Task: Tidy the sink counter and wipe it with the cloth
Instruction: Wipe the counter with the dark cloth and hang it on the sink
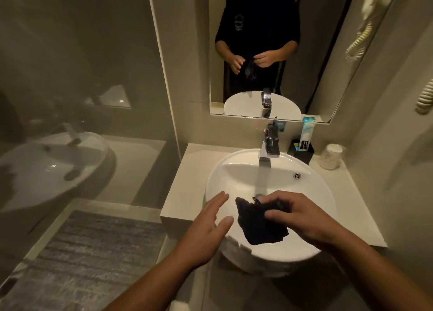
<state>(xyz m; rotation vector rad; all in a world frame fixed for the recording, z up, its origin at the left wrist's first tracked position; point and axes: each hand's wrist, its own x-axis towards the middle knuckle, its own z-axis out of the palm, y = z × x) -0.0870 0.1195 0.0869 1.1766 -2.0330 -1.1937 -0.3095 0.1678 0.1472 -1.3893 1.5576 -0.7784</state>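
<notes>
A person stands at a bathroom sink, seen from above by a camera on their head. The round white basin (234, 170) fills the middle of the view, with a chrome tap (269, 146) at its twelve o'clock and what looks like a stream of water falling toward the drain. The right hand (302, 214), at about four o'clock over the bowl, has its thumb and fingertips pinched closed on the top edge of a dark cloth (260, 224), which hangs bunched above the front of the basin, just clear of the stream. The left hand (206, 226), at about eight o'clock, is flat and spread wide, holding nothing, close beside the cloth but not touching it. The pale counter (346, 207) runs around the basin; at its one o'clock corner stand a black holder (302, 152) with a tall tube in it and a small pale jar (330, 157). The step in hand appears to be wetting the cloth before wiping. To do it well, the cloth should probably go further toward twelve o'clock, fully under the water, with the left hand closing in to spread and then squeeze it over the bowl, so it ends damp rather than dripping. The tap wants shutting off before wiping begins.
</notes>
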